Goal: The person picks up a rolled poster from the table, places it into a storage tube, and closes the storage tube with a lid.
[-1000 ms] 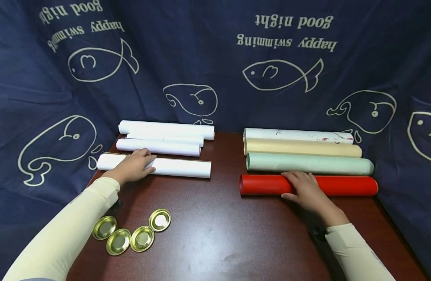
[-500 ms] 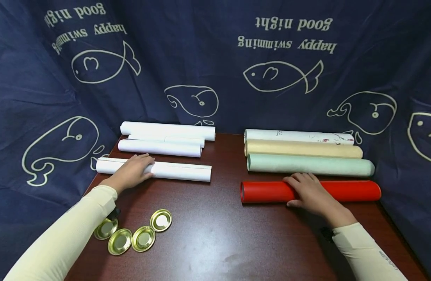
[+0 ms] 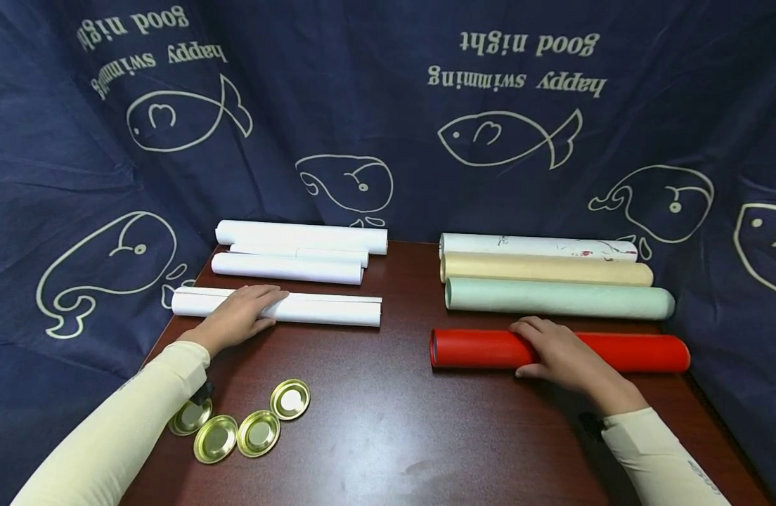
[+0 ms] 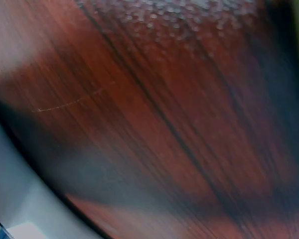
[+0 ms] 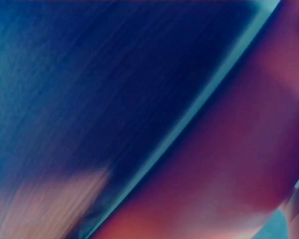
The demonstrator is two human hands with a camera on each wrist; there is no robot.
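On the left, a dark blue cloth (image 3: 21, 211) printed with pale fish and whales hung beside the counter (image 3: 388, 422) and continued behind it to the right side. A cream left sleeve (image 3: 116, 429) reached in from the near left, partly covering the leftmost of four shallow gold dishes (image 3: 258, 433), which lay in a curved row on the near left of the counter. Farther away, the left hand (image 3: 242, 313) was clamped on the near white roll (image 3: 325, 310), its fingers over the top and its thumb at the near side. Beyond that roll, past a strip of bare wood, three more white rolls (image 3: 287, 268) lay close together toward the far left edge.

The middle of the counter caught a blurred shine of light. Right of it, at the far side, a white tube (image 3: 533, 246) with dark and red marks, a tan tube (image 3: 546, 268) and a pale green tube (image 3: 559, 297) lay side by side. Nearer, a little apart from the green one, lay a red tube (image 3: 628, 353). The right hand (image 3: 565, 358) was clamped on it left of its right end, fingers across the top and thumb on the near side. A cream right sleeve (image 3: 660, 457) came in from the near right.
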